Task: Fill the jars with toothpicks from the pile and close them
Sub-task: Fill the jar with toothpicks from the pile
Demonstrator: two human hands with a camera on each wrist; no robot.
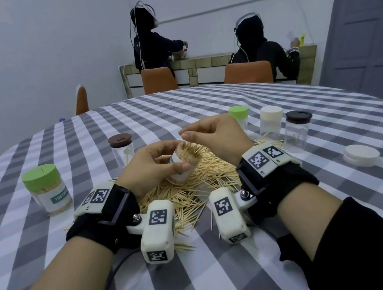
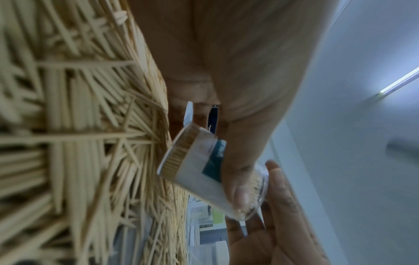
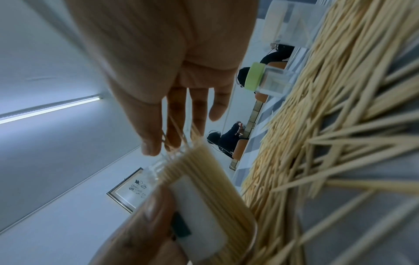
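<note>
- At the centre of the head view, the left hand [image 1: 150,164] grips a clear, lidless jar [image 1: 183,164], thumb on the near side and fingers curled round the far side; the jar is tilted, mouth toward the upper right, and packed with toothpicks.
- Just above the jar's mouth, the right hand [image 1: 211,134] pinches a few toothpicks [image 1: 189,145] between thumb and fingertips, their lower ends already among those in the jar.
- Below both hands, the loose toothpick pile [image 1: 192,189] spreads over the grey-and-white checked tablecloth [image 1: 131,114], and the jar is held over it.
- In the left wrist view the jar [image 2: 199,165] shows a white label with a teal patch, and the thumb lies across its side.
- In the right wrist view the fingers [image 3: 174,114] hang fairly straight above the jar [image 3: 204,188], with thin sticks running from them into its mouth.
- At the left of the head view stands a full jar with a green lid [image 1: 46,188], closed.
- Behind the left hand stands a nearly empty brown-lidded jar [image 1: 121,150].
- At the upper right stand three more jars: a green-lidded one [image 1: 239,115], a white-lidded one [image 1: 271,123] and a dark-lidded one [image 1: 297,131].
- At the right edge of the cloth a loose white lid [image 1: 361,155] lies flat, well apart from the held jar.
</note>
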